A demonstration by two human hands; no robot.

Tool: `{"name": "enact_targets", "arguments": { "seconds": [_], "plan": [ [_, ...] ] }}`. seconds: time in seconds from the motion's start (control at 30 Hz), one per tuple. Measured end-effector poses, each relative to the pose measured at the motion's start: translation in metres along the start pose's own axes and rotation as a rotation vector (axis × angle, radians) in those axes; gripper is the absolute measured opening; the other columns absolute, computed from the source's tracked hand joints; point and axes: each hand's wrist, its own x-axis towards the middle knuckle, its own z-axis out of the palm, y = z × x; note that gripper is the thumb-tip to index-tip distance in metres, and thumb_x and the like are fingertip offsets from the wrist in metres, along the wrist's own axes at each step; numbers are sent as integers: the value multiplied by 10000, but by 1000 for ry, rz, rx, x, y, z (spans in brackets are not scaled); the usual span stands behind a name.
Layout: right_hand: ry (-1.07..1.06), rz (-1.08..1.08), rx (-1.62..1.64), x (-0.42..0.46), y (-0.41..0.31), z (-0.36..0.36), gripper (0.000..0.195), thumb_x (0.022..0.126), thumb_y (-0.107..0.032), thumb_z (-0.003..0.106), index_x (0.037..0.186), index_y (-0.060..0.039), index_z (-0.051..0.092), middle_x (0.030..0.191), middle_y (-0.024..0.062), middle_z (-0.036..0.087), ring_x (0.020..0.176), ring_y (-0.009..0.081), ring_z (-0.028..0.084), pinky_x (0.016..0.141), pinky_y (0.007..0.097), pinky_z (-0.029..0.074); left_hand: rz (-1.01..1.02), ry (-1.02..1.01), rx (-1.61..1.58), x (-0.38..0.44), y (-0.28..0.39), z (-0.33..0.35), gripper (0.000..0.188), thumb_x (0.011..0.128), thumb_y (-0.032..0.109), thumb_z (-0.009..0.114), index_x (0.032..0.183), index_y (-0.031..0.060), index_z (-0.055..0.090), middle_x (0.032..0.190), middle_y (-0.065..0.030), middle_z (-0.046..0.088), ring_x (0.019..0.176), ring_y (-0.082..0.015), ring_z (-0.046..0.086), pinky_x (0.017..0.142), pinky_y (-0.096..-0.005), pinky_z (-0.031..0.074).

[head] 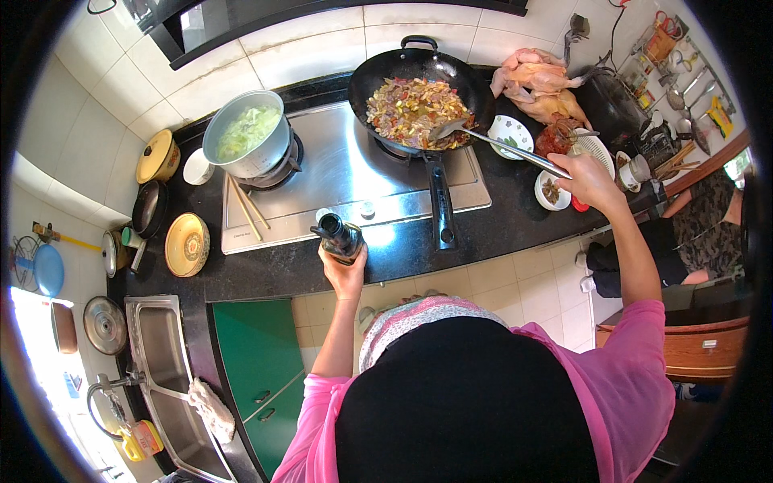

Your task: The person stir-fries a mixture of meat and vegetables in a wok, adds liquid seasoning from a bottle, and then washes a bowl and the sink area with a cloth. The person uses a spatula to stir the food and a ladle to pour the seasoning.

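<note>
My right hand grips the long metal handle of a wok spatula. Its blade rests in chopped, mixed food inside a black wok on the right burner. In my left hand is a dark glass bottle, held upright over the counter's front edge with its mouth uncovered. The wok's black handle points towards me, between my two hands. A pot of pale green vegetables in liquid sits over the left burner. Two wooden chopsticks lie on the steel stove top below it.
Plucked poultry lies behind a patterned bowl, a jar of red sauce and a small white bowl. At left are a yellow bowl, small pan and steel sink. Another person is at right.
</note>
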Motion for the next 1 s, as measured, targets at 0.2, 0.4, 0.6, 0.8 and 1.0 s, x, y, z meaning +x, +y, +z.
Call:
{"name": "enact_targets", "arguments": {
  "seconds": [0.2, 0.4, 0.6, 0.8, 1.0],
  "plan": [
    [-75, 74, -21, 0, -7, -5, 393, 712, -130, 667, 1096, -91, 594, 880, 170, 638, 845, 332, 614, 743, 411, 478, 27, 7, 10, 0, -2, 0, 668, 652, 138, 806, 1174, 17, 408, 1085, -107, 550, 992, -201, 557, 881, -333, 442],
    [-70, 50, -19, -1, -7, -5, 386, 717, -135, 667, 1092, -88, 591, 867, 170, 633, 835, 338, 608, 724, 419, 471, 27, 1, 4, 0, -5, 1, 690, 648, 163, 806, 1193, 23, 407, 1102, -117, 543, 1012, -222, 552, 894, -342, 432],
    [-40, 56, 24, -4, -7, -7, 328, 719, -133, 666, 1035, -84, 593, 849, 181, 624, 813, 351, 604, 705, 426, 466, 13, -6, 6, 0, -5, 0, 715, 645, 189, 808, 1211, 29, 403, 1123, -128, 530, 1037, -244, 539, 909, -353, 419],
    [37, 33, 39, -4, 3, 2, 351, 724, -124, 661, 1066, -94, 589, 844, 182, 623, 797, 358, 605, 695, 425, 467, 20, -3, -13, -1, -1, 1, 741, 633, 141, 824, 1213, 21, 378, 1129, -112, 518, 1043, -216, 522, 918, -345, 415],
    [70, 8, 111, 12, 1, 12, 404, 706, -89, 668, 1094, -33, 570, 814, 215, 598, 774, 358, 596, 683, 400, 449, -2, -17, -92, -3, 7, 1, 899, 610, 125, 837, 1313, 26, 285, 1217, -123, 444, 1129, -234, 454, 979, -357, 361]
  ]
}}
